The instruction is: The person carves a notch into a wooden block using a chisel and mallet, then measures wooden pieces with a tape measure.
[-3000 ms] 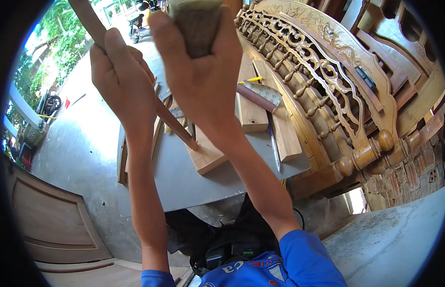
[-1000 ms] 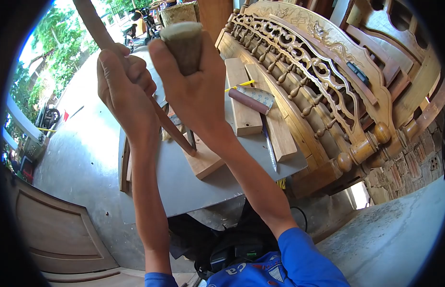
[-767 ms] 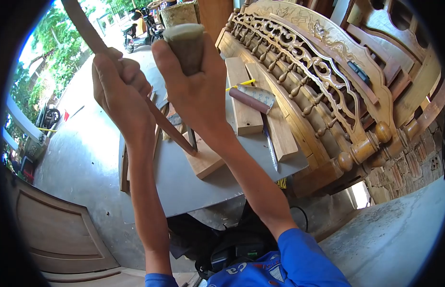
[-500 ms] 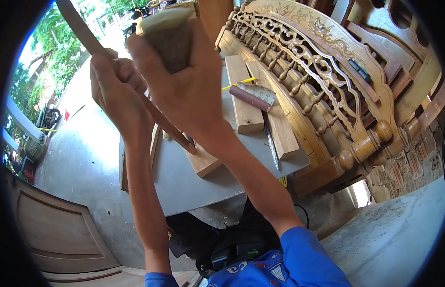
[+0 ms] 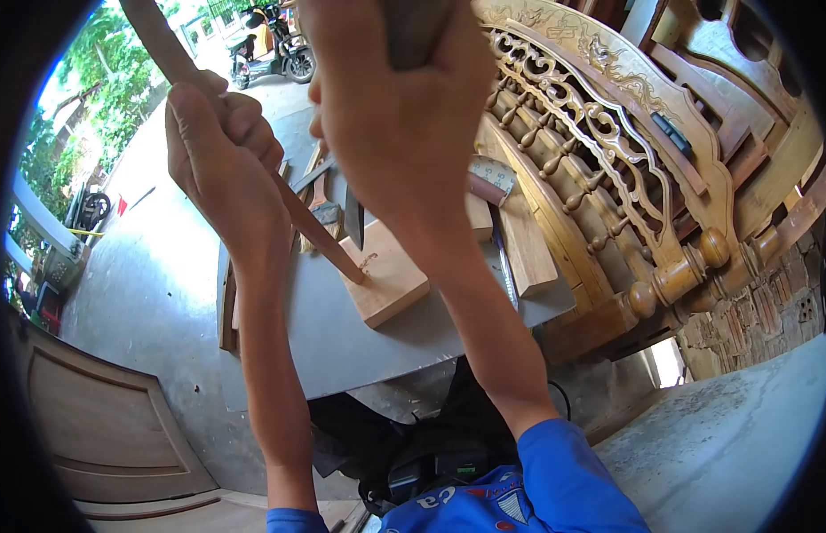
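My left hand (image 5: 219, 151) is wrapped round a long, narrow wooden stick (image 5: 320, 231). The stick slants down to the right, its lower end meeting the top of a light wooden block (image 5: 395, 284) by some small marks. Raised close to the camera, my right hand (image 5: 400, 133) grips a dark, block-like piece (image 5: 417, 31) between thumb and fingers; I cannot tell its exact kind. Just below that hand a pointed metal blade (image 5: 353, 220) shows over the block's far edge, its upper part hidden by the hand.
On the grey tabletop (image 5: 320, 355) lie a paintbrush (image 5: 324, 209), a roll of sandpaper (image 5: 491, 182), a pencil-like rod (image 5: 504, 266) and more wood pieces (image 5: 527, 244). A carved wooden bed panel (image 5: 599, 169) leans along the right. A motorbike (image 5: 275, 53) stands far back.
My right hand has moved right and closer to the camera with the dark piece, uncovering the wooden block, brush and blade. My left hand stays on the stick, shifting slightly right.
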Available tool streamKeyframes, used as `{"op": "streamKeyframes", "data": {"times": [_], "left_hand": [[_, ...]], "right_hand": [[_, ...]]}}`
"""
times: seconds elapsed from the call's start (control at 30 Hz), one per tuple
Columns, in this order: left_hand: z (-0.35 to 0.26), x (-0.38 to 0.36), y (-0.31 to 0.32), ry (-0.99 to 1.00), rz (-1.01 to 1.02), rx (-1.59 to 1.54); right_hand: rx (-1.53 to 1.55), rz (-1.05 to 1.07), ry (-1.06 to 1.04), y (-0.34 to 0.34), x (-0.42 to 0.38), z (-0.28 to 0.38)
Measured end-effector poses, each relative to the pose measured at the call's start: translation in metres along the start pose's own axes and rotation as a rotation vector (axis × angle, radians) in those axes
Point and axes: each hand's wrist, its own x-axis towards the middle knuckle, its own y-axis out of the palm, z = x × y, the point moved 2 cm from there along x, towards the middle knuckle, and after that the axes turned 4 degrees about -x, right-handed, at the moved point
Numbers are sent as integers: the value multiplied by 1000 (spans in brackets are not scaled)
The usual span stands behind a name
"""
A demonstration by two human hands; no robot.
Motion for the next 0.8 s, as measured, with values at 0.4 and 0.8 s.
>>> {"op": "streamKeyframes", "data": {"times": [0.4,0.8], "left_hand": [[0,6,-7,-92,13,-99],[7,17,-29,-254,184,-381]], "right_hand": [[115,5,-379,-1,12,10],[14,21,-18,-12,-28,-23]]}}
